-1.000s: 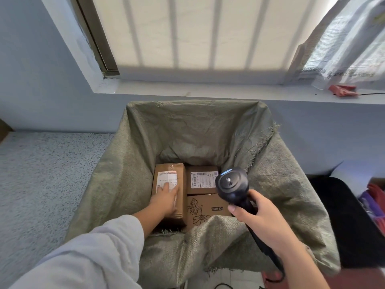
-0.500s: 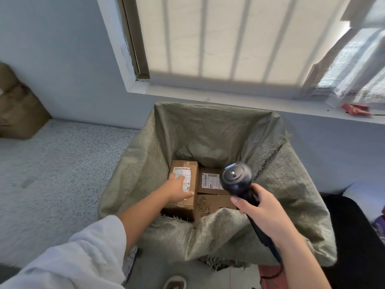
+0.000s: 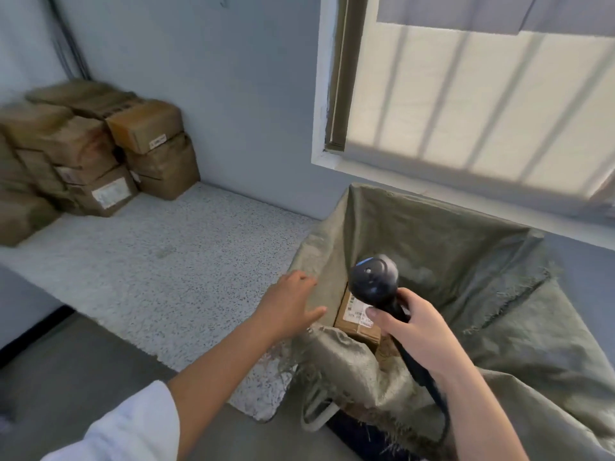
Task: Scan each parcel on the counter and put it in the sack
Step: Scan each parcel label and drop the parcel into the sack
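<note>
The grey-green woven sack (image 3: 466,261) stands open at the right, beside the counter's end. Inside it a brown parcel (image 3: 356,319) with a white label shows, partly hidden by the scanner. My right hand (image 3: 416,327) grips the handle of the black barcode scanner (image 3: 374,279), held over the sack's mouth. My left hand (image 3: 288,304) is empty with fingers spread, over the sack's left rim by the counter edge. A stack of brown cardboard parcels (image 3: 83,154) sits at the far left of the speckled counter (image 3: 159,254), against the wall.
A window with a barred, lit pane (image 3: 466,94) is set in the blue wall above the sack. The dark floor (image 3: 66,377) lies below the counter's front edge. A white curved bar (image 3: 319,420) shows under the sack's rim.
My left hand let go of the parcel in the sack and came out to the left, over the rim. The view swung left, bringing the parcel stack into sight.
</note>
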